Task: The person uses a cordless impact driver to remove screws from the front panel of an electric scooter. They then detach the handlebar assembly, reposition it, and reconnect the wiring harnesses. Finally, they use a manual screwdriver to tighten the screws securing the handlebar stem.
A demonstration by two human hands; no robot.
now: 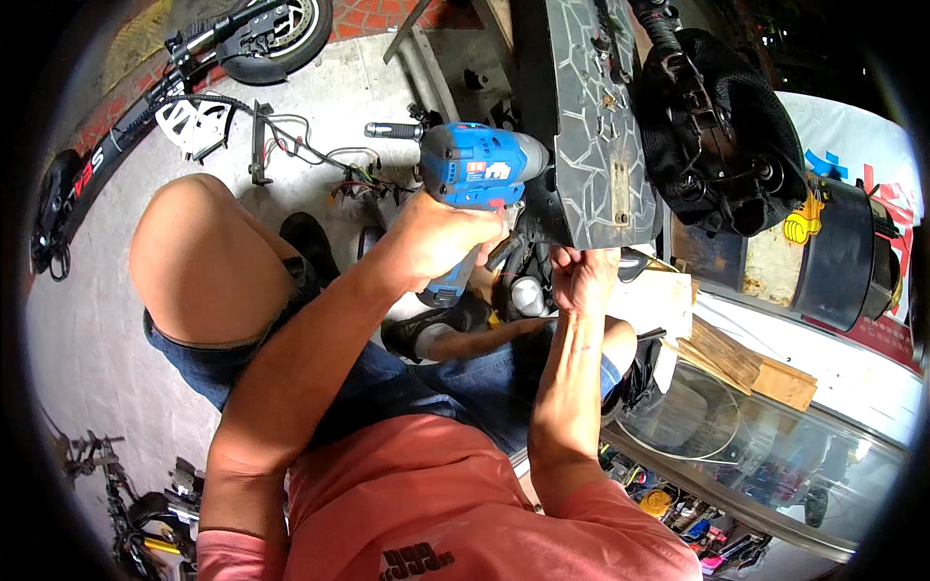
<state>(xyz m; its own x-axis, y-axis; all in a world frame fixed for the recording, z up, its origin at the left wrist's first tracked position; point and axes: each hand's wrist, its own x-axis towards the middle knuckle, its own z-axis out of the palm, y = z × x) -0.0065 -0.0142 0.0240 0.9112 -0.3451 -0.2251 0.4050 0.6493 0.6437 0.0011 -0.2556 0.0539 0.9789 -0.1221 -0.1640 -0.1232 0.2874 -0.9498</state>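
Left hand [441, 237] wrapped round drill [480, 169] (nose against deck [591, 126]).

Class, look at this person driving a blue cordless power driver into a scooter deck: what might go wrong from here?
1. The right hand grips the deck's lower edge close to the blue driver's nose; a slip might hit its fingers.
2. The left hand alone holds the driver, so it could twist.
3. Loose wires lie on the floor near the person's feet, which may snag.
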